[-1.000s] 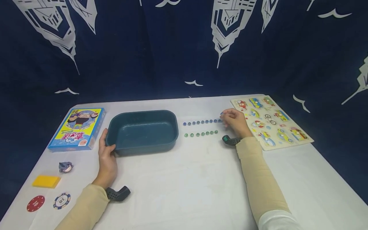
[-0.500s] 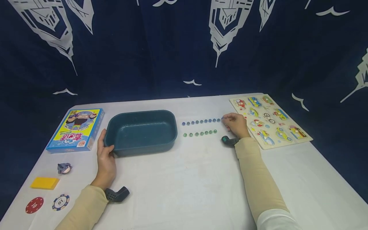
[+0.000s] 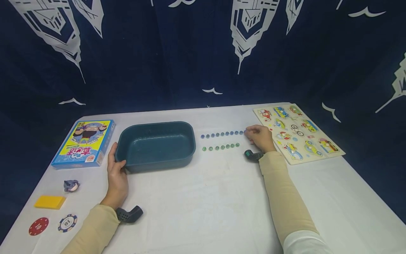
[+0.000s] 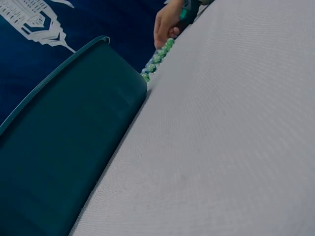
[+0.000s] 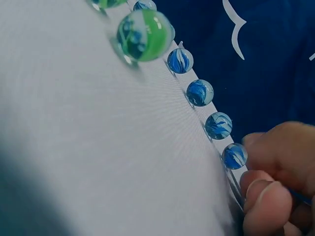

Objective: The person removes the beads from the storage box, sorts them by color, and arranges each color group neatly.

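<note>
My left hand [image 3: 117, 180] holds the near left corner of a dark teal plastic basin [image 3: 155, 164], its thumb on the front wall and fingers along the left side. To the right of the basin, a row of blue glass marbles [image 5: 218, 126] runs behind a shorter row of green marbles [image 5: 142, 35]. At the right end of the blue row is my right hand [image 3: 260, 137], thumb and fingers pinching a blue marble that they mostly hide. The right wrist view shows the blue marbles evenly spaced up to the fingertips [image 5: 268, 206].
A wooden picture puzzle board [image 3: 298, 134] lies right of my right hand. On the left are a boxed game [image 3: 84, 144], a small shark figure [image 3: 71, 185], a yellow block [image 3: 50, 202], a red chip [image 3: 38, 226] and a white-blue chip [image 3: 67, 223]. A dark curtain [image 3: 190, 70] hangs behind the table.
My right hand has lowered the blue marble from just above the row to the row's right end. My left hand keeps its hold on the basin.
</note>
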